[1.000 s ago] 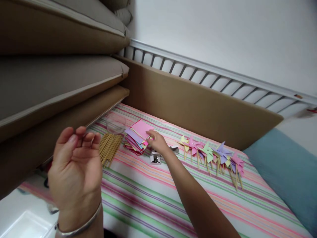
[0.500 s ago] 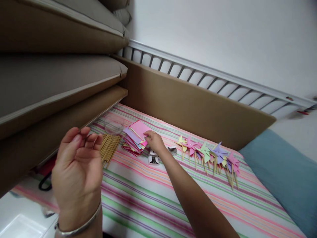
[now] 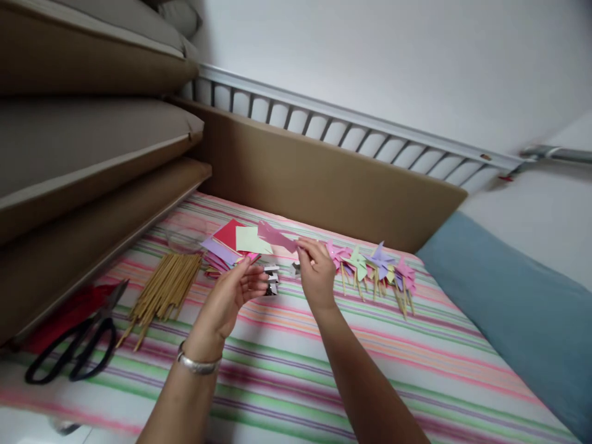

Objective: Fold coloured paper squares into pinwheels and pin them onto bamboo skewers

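I am watching a pink sheet of cut craft paper (image 3: 276, 235), flat and thin with a jagged, pointed outline, slightly blurred, being held up just above the striped bed sheet (image 3: 287, 364). My right hand (image 3: 317, 271) is pinching its right end between thumb and fingertips. My left hand (image 3: 231, 297), wearing a silver bangle (image 3: 197, 365) at the wrist, is hovering just beside it, palm up with fingers loosely curled and gripping nothing that I can make out.

Behind the left hand a fanned stack of coloured paper squares (image 3: 229, 245) is lying on the sheet, red and pale yellow on top. Left of that a bundle of thin wooden sticks (image 3: 163, 291) is resting, and farther left a pair of black-handled scissors (image 3: 76, 353). To the right of my right hand a row of finished paper pinwheels on sticks (image 3: 372, 266) is lying in pink, green and purple.
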A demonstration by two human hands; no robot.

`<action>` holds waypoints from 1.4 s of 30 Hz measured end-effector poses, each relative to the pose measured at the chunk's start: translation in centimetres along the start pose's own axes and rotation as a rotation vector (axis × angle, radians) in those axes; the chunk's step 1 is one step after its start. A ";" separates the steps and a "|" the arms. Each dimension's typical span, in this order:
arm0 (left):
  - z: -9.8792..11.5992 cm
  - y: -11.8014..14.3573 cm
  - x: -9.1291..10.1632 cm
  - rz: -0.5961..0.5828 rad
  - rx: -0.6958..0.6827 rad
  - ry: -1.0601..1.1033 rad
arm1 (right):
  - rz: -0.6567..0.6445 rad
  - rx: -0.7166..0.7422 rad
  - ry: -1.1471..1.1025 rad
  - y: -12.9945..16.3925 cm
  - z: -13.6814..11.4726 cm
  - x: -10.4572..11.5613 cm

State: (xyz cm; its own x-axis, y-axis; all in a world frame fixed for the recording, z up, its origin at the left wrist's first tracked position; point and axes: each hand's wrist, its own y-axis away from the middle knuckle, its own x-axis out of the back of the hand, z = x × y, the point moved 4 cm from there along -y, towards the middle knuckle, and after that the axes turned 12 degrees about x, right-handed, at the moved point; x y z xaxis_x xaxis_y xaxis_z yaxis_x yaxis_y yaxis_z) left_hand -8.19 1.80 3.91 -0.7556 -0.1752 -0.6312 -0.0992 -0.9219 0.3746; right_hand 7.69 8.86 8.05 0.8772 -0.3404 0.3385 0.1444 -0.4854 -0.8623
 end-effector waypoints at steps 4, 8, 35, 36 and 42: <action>-3.3 -1.5 -2.1 -0.181 0.217 0.150 | -0.041 -0.010 0.018 5.4 -1.5 4.1; -5.3 -1.9 -3.3 -0.255 0.260 0.305 | -0.116 -0.036 -0.013 10.2 -1.6 5.6; -5.2 -3.5 -0.9 -0.088 0.308 0.195 | -0.140 -0.145 -0.091 11.4 -0.4 5.6; -5.2 -3.4 -1.0 -0.084 0.313 0.195 | -0.141 -0.146 -0.089 11.5 -0.3 5.5; -5.3 -3.3 -1.4 -0.079 0.317 0.200 | -0.148 -0.133 -0.043 11.2 -0.5 5.7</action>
State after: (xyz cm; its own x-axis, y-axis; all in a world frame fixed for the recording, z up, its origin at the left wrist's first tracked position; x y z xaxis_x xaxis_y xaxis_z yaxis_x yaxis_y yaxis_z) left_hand -3.35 3.22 -0.04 -0.5997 -0.2004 -0.7747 -0.3708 -0.7883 0.4910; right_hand 14.06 1.09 0.54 0.8700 -0.2247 0.4389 0.2137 -0.6303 -0.7464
